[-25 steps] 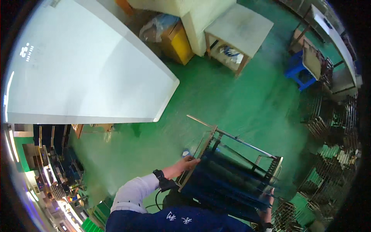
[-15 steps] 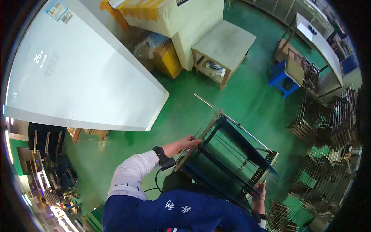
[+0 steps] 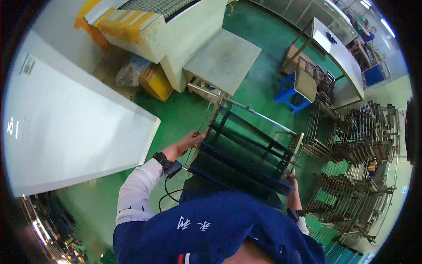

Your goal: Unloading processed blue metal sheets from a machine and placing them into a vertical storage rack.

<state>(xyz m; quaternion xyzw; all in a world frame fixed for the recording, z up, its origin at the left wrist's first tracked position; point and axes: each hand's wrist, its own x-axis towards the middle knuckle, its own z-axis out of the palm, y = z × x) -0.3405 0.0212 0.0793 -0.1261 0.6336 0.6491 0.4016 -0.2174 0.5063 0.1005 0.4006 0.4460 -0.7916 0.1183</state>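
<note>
A slotted metal rack (image 3: 268, 119) spans the space in front of my body, held between both hands. Several dark, flat panels (image 3: 246, 167) sit crosswise in it, their ends in the comb-like slots of its two side bars. My left hand (image 3: 190, 140) is closed round the left side bar. At the opposite end, my right hand (image 3: 291, 185) grips the right side bar, its fingers partly hidden behind the rack. The panels look smeared by motion, and the rack's underside is hidden.
A low grey table (image 3: 224, 57) stands beyond the rack. To the left is a large white cabinet (image 3: 83, 119). A blue stool (image 3: 292, 94) and a long worktable (image 3: 340, 57) are at the far right, with stacked metal racks (image 3: 351, 132) nearer. Another person (image 3: 365, 35) is far off.
The rack has moved forward, its far left corner now overlapping the low table in view. My view has swung right, so the cabinet sits further left. Both hands keep their hold.
</note>
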